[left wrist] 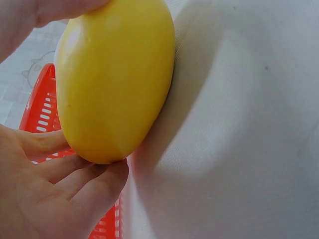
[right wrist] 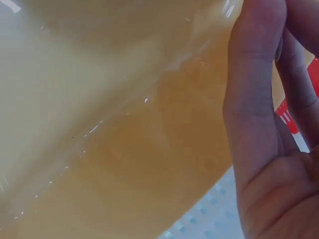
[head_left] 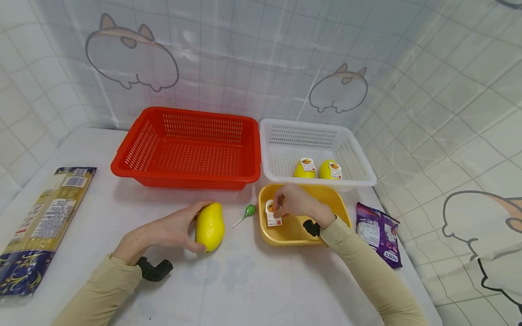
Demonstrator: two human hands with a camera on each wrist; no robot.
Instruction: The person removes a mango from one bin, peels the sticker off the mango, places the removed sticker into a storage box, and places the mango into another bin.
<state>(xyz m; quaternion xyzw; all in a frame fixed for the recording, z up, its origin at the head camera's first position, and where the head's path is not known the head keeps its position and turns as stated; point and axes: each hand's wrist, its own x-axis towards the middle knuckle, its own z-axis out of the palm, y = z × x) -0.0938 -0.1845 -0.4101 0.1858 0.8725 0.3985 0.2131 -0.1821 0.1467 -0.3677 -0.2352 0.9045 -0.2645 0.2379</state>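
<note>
The left hand (head_left: 171,231) is curling its grip around a yellow mango (head_left: 210,226), which is resting on the white table (head_left: 244,280) in front of the red basket (head_left: 191,147). The left wrist view is showing what the head view cannot: the fingertips (left wrist: 107,181) are pressing under the mango's (left wrist: 114,79) lower end, the thumb is lying over its top, and a strip of the red basket (left wrist: 42,109) is peeking out behind.

The right hand (head_left: 299,202) is pinching a small white label (head_left: 272,213) in a narrow grip, over the left part of the yellow tray (head_left: 338,203). The right wrist view is sitting so close that only fingers (right wrist: 254,114) against the tray's glossy inner wall (right wrist: 109,124) are appearing; the label is out of that frame.

Only the head view is taking in the rest. A green lollipop (head_left: 249,210) is lying between the mango and the tray. Behind the tray, a white basket (head_left: 277,145) is holding two labelled mangoes (head_left: 305,169), side by side. A purple packet (head_left: 377,231) is lying just right of the tray, and a long noodle packet (head_left: 42,222) is lying at the far left of the table.
</note>
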